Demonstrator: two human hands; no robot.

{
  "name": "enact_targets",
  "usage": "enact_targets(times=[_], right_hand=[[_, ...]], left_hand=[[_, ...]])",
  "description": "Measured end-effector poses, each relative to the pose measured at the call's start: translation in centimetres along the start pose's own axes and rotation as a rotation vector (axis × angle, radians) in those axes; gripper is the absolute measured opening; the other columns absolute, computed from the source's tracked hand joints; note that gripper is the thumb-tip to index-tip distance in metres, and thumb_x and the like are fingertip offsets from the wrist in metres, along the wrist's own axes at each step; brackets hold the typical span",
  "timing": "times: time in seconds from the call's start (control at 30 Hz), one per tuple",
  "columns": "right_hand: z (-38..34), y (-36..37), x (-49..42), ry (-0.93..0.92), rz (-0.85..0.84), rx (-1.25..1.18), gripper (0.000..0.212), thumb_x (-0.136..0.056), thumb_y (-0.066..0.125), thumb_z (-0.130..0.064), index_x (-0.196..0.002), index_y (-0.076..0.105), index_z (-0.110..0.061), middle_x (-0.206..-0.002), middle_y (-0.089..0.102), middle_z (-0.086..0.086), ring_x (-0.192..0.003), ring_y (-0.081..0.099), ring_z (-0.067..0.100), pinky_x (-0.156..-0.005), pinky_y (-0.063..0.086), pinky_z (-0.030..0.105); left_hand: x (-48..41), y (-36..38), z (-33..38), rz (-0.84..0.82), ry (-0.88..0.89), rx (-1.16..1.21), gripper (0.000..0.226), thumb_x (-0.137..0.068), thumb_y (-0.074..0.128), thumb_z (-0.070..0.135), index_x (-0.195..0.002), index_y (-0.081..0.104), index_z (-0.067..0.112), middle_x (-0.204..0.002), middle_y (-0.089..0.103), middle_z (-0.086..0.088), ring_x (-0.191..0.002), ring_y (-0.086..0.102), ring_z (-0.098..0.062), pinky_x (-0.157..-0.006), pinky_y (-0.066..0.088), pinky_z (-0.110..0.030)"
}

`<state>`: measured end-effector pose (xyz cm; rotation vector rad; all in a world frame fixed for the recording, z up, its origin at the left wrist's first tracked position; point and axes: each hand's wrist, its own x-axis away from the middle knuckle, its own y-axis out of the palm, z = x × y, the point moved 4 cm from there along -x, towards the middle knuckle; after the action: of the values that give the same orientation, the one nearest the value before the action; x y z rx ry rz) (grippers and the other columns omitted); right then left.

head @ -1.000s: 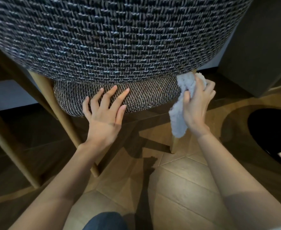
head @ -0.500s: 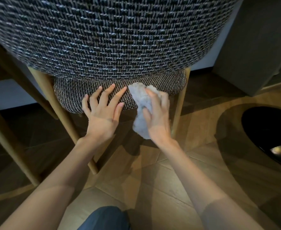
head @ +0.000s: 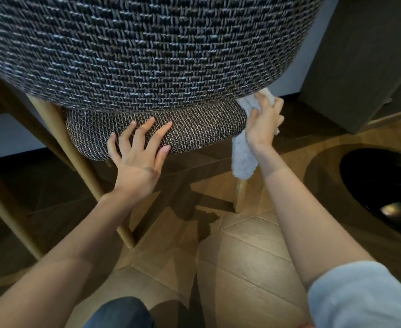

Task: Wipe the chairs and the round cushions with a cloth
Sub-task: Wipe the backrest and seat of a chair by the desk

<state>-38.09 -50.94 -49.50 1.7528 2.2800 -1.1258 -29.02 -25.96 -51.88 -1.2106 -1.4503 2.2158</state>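
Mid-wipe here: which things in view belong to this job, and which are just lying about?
In the job: white cloth, held in the right hand; woven seat cushion, with the left hand spread on its edge; woven chair back.
Just about: dark cabinet; black round object at right; wooden floor.

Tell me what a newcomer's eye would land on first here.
The big woven chair back fills the top of the view. Below it, the left hand rests spread on the edge of the seat cushion, while the right hand grips a fluffy white cloth at the cushion's right end.
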Motion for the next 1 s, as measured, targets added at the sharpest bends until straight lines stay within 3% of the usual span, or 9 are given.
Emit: enact_targets(times=[0.1,0.17,0.23,0.3,0.43,0.6,0.7,0.9,1.0], right_hand=[[-1.0,0.2,2.3,0.007,0.093,-0.052,0.041,-0.092,0.045,-0.001,-0.124,0.059,-0.022,-0.131,0.042,0.008,-0.110,0.040,0.027,-0.083,0.026,0.017],[-2.4,0.7,4.8,-0.004,0.123,-0.061,0.041,-0.090,0.047,0.002,-0.121,0.061,-0.021,-0.129,0.041,0.007,-0.107,0.038,0.026,-0.088,0.035,0.025],[-4.2,1.9,8.3,-0.094,0.074,-0.065,0.045,-0.084,0.051,0.005,-0.119,0.062,-0.020,-0.127,0.042,0.012,-0.109,0.041,0.032,-0.096,0.032,0.035],[-5.7,2.9,11.6,-0.196,-0.007,-0.129,0.047,-0.079,0.054,0.008,-0.118,0.063,-0.017,-0.125,0.044,0.015,-0.109,0.044,0.036,-0.094,0.026,0.030],[-5.5,2.3,12.3,-0.236,-0.185,-0.332,0.038,-0.086,0.053,0.002,-0.119,0.064,-0.014,-0.115,0.041,0.005,-0.109,0.047,0.020,-0.098,0.038,0.023],[-1.0,-0.5,10.6,-0.081,-0.059,-0.339,0.033,-0.089,0.051,-0.002,-0.117,0.064,-0.013,-0.111,0.036,-0.002,-0.097,0.047,0.007,-0.084,0.031,-0.003],[2.7,-1.9,8.9,0.117,0.020,-0.336,0.035,-0.091,0.048,-0.003,-0.123,0.058,-0.013,-0.117,0.038,0.004,-0.091,0.044,-0.002,-0.078,0.026,-0.009],[4.7,-3.5,2.1,0.185,0.089,-0.421,0.039,-0.098,0.045,-0.014,-0.136,0.047,-0.022,-0.130,0.036,0.006,-0.100,0.038,0.000,-0.077,0.029,-0.009],[4.1,-4.0,-2.5,0.160,0.072,-0.447,0.042,-0.098,0.046,-0.015,-0.139,0.044,-0.024,-0.127,0.036,0.005,-0.106,0.042,0.008,-0.087,0.033,0.003]], left_hand=[[0.0,-0.1,0.0,-0.012,-0.015,0.004,0.045,-0.100,0.040,0.036,-0.145,0.037,0.036,-0.150,0.034,-0.001,-0.140,0.019,-0.030,-0.112,-0.001,-0.052],[-0.1,-0.2,0.0,-0.029,-0.023,0.009,0.046,-0.100,0.038,0.038,-0.146,0.034,0.037,-0.151,0.032,0.000,-0.141,0.016,-0.029,-0.112,-0.003,-0.052],[-0.1,-0.2,0.0,-0.041,-0.029,0.006,0.046,-0.100,0.037,0.038,-0.146,0.032,0.038,-0.152,0.030,0.001,-0.142,0.015,-0.028,-0.113,-0.003,-0.053],[-0.1,-0.2,0.0,-0.050,-0.033,0.006,0.046,-0.100,0.036,0.039,-0.146,0.031,0.039,-0.153,0.029,0.002,-0.142,0.014,-0.028,-0.113,-0.003,-0.053],[0.0,-0.3,0.1,-0.057,-0.035,0.002,0.047,-0.101,0.033,0.039,-0.147,0.028,0.038,-0.154,0.026,0.001,-0.143,0.012,-0.027,-0.114,-0.005,-0.053],[0.0,-0.1,1.6,-0.098,-0.091,-0.008,0.047,-0.102,0.028,0.039,-0.148,0.021,0.042,-0.157,0.017,0.002,-0.146,0.000,-0.027,-0.111,-0.012,-0.058],[-0.7,0.9,4.4,-0.119,-0.115,0.004,0.044,-0.103,0.023,0.039,-0.145,0.020,0.050,-0.157,0.014,0.009,-0.146,-0.003,-0.026,-0.108,-0.016,-0.061],[-4.2,3.6,10.7,-0.131,-0.045,-0.047,0.046,-0.103,0.028,0.037,-0.145,0.019,0.052,-0.158,0.015,0.012,-0.145,0.008,-0.027,-0.110,-0.003,-0.061],[-5.3,4.9,12.8,-0.135,-0.008,-0.071,0.046,-0.103,0.028,0.037,-0.145,0.019,0.052,-0.159,0.013,0.012,-0.144,0.008,-0.027,-0.111,-0.001,-0.059]])
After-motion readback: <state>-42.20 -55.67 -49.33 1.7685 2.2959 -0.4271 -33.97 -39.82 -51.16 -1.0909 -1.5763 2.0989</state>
